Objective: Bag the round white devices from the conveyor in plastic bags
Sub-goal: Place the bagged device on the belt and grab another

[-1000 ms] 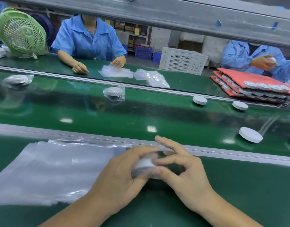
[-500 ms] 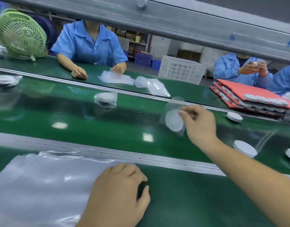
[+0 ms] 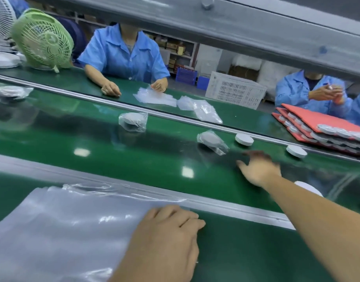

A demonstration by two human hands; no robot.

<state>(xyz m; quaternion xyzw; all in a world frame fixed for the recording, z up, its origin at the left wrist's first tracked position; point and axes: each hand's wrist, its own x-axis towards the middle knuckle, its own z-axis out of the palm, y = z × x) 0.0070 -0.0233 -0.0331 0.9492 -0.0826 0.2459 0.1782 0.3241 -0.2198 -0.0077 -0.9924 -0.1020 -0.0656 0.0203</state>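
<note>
A freshly bagged white device (image 3: 212, 141) lies on the green conveyor belt (image 3: 93, 137), just left of my right hand (image 3: 258, 170), which hovers over the belt with spread fingers and holds nothing. Two bare round white devices (image 3: 244, 139) (image 3: 296, 151) sit on the belt beyond that hand, and another (image 3: 309, 188) shows partly behind my right forearm. My left hand (image 3: 166, 239) rests, fingers loosely curled, on the right edge of a stack of clear plastic bags (image 3: 59, 231) on the near bench. Another bagged device (image 3: 133, 121) lies further left on the belt.
Two people in blue coats work across the belt, with loose bags (image 3: 154, 97) before one. Red trays (image 3: 321, 125) loaded with white devices stand at right. A green fan (image 3: 42, 39) is at far left, a white crate (image 3: 235, 89) behind. A grey beam (image 3: 215, 23) crosses overhead.
My right hand carried the bagged device out over the belt, let it go there and moved on to the right. My left hand went back to the bag stack.
</note>
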